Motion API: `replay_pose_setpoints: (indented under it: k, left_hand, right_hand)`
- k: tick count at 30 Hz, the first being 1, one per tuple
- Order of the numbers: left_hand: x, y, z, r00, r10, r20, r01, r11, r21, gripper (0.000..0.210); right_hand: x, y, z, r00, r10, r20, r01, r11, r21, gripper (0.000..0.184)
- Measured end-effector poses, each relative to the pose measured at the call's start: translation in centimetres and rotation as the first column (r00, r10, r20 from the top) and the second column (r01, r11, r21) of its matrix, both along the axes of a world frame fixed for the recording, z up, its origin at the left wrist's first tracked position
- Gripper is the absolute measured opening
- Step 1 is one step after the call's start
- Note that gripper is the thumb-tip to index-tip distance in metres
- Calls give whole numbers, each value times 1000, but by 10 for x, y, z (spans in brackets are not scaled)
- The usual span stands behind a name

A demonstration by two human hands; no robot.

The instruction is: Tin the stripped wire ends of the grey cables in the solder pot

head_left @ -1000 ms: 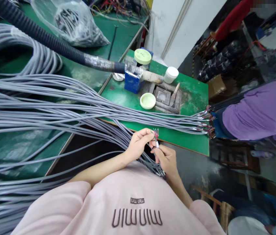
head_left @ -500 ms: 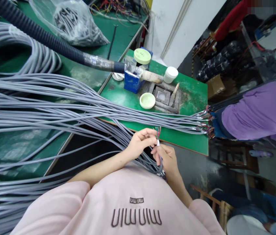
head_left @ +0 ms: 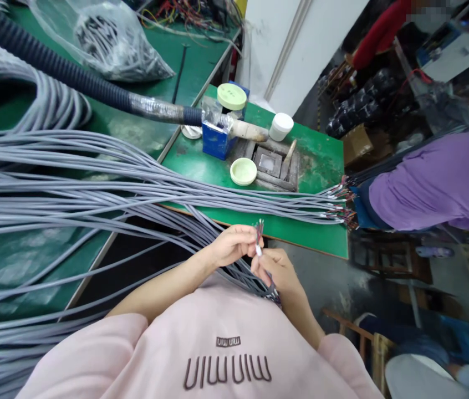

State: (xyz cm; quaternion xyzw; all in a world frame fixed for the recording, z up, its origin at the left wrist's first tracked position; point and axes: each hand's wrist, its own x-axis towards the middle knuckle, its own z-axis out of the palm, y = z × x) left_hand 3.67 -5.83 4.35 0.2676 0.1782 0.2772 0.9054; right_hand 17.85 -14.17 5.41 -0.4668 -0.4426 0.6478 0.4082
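Observation:
Between my hands, in front of my chest, is the end of a grey cable with a white band and thin coloured wires fanning out at the top. My right hand is closed around the cable just below the white band. With fingers pinched, my left hand grips the coloured wires above the band. Many more grey cables run across the green table, their stripped ends lying at its right edge. Another bundle hangs below my hands, partly hidden by them.
On the table stand a solder pot in a dark frame, a pale green dish, a white tub and a blue box holding a black hose. A bag of cable pieces lies behind. A person in purple is at right.
The wires at the cable end have turned and sit closer together in my left fingers. My hands have shifted slightly left in view, along with the whole scene.

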Motion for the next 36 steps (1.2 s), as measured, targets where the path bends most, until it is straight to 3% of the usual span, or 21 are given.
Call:
replay_pose_setpoints:
  k: [3, 5, 7, 9, 11, 13, 15, 16, 17, 19, 21, 25, 29, 32, 34, 36]
  left_hand:
    - [1, 2, 2, 979, -204, 16, 204, 979, -9, 25]
    - [6, 0, 2, 964, -260, -58, 264, 962, 66, 24]
    - [10, -2, 3, 960, -213, -180, 248, 948, 201, 27]
    - [11, -2, 5, 947, -64, -314, 197, 889, 413, 29]
    - [6, 3, 6, 905, 159, -394, 166, 722, 672, 26]
    - [-7, 14, 7, 830, 420, -368, 159, 454, 877, 21]
    - [-22, 30, 6, 709, 645, -286, 197, 208, 958, 20]
    - [-30, 39, 5, 622, 735, -269, 249, 140, 958, 20]
    - [-37, 46, 4, 526, 806, -272, 321, 109, 941, 20]
    - [-47, 58, 2, 369, 871, -324, 483, 118, 868, 20]
    - [-52, 64, 1, 265, 891, -368, 595, 149, 790, 19]
    - [-51, 67, 0, 183, 898, -401, 698, 169, 696, 20]
    - [-48, 72, 3, 248, 880, -406, 724, 110, 681, 18]
    - [-50, 69, 17, 333, 883, -332, 637, 48, 769, 18]
    - [-54, 60, 31, 394, 882, -259, 545, 3, 838, 17]
    - [-60, 48, 43, 481, 853, -205, 464, -49, 885, 12]
  right_hand:
    - [5, -5, 2, 982, 149, 114, -150, 989, 0, 40]
    - [13, -12, 0, 981, 146, 128, -147, 989, -3, 41]
    - [28, -24, -7, 988, 37, 150, -35, 999, -19, 44]
    - [53, -44, -18, 965, -144, 217, 160, 985, -59, 47]
    - [86, -69, -31, 888, -287, 359, 347, 931, -113, 49]
    - [117, -96, -46, 750, -289, 595, 471, 865, -173, 51]
    - [137, -117, -59, 595, -25, 803, 442, 845, -301, 49]
    - [141, -125, -64, 562, 87, 823, 400, 842, -362, 47]
    - [140, -128, -69, 563, 143, 814, 358, 846, -396, 44]
    - [128, -126, -76, 626, 177, 760, 249, 878, -410, 38]
    - [106, -110, -79, 706, 170, 687, 145, 915, -376, 35]
    - [55, -60, -77, 865, 192, 463, -47, 951, -306, 28]
    - [6, -14, -65, 920, 253, 298, -192, 957, -217, 26]
    - [-20, 15, -48, 969, 248, 19, -244, 961, -131, 41]
    - [-24, 32, -31, 976, 125, -175, -135, 990, -46, 57]
    - [-14, 46, -10, 951, -63, -302, 70, 997, 14, 63]
